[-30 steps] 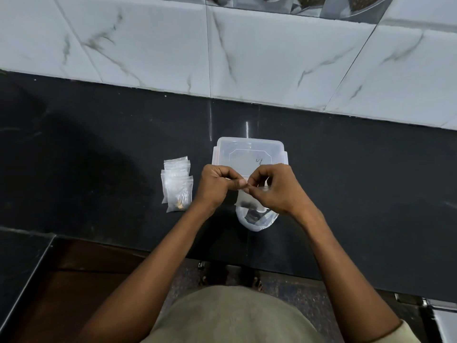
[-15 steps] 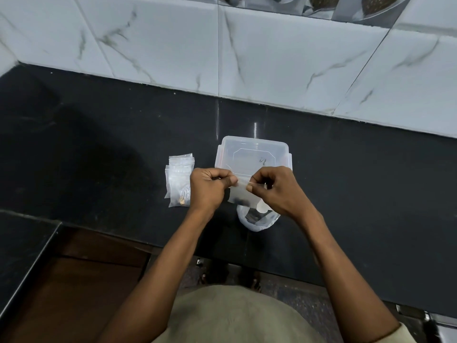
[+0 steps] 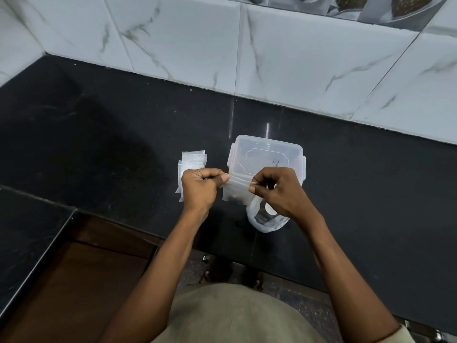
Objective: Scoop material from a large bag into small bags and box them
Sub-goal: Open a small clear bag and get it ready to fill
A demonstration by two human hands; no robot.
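On the black worktop (image 3: 99,134), left of centre and back from its front edge, lies a stack of small clear bags (image 3: 191,160), partly hidden behind the left hand. The left hand (image 3: 200,188) is curled closed, thumb and forefinger pinching the left top corner of a small bag (image 3: 235,190). That bag hangs above the worktop between both hands, with dark material in its bottom. The right hand (image 3: 277,191) pinches the bag's right top corner, its other fingers bent. Behind the hands stands a clear plastic box (image 3: 267,151), open on top, nothing visible inside. Under the right hand, near the front edge, sits the large bag (image 3: 265,224), open, holding dark material and a white scoop (image 3: 270,209).
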